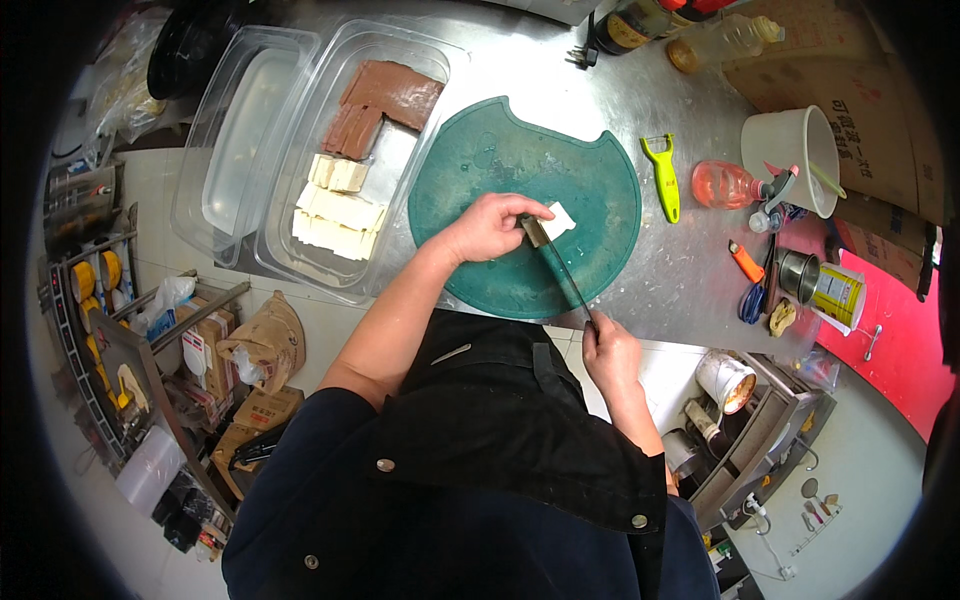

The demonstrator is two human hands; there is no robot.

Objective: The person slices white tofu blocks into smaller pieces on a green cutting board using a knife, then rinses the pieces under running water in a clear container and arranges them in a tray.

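Note:
My right hand (611,354) grips the handle of a kitchen knife (568,277), low at the near edge of a round green cutting board (480,169). The blade slants up and left across the board. Beside its far end lies a small white, tofu-like piece (559,220). My left hand (499,225) is bent over the board, its index fingertip at the white piece and its thumb close to the blade. Whether those fingers grip anything is hidden. To the left, a clear plastic tub (274,225) holds brown curd-like slabs (394,90) and cut white blocks (337,217).
A second clear tub (199,180) adjoins the first. Right of the board lie a green peeler (664,178), a pink-liquid spray bottle (724,185), an orange utility knife (745,260) and a white bucket (757,142). Bottles (705,49) and a cardboard box (847,97) stand behind.

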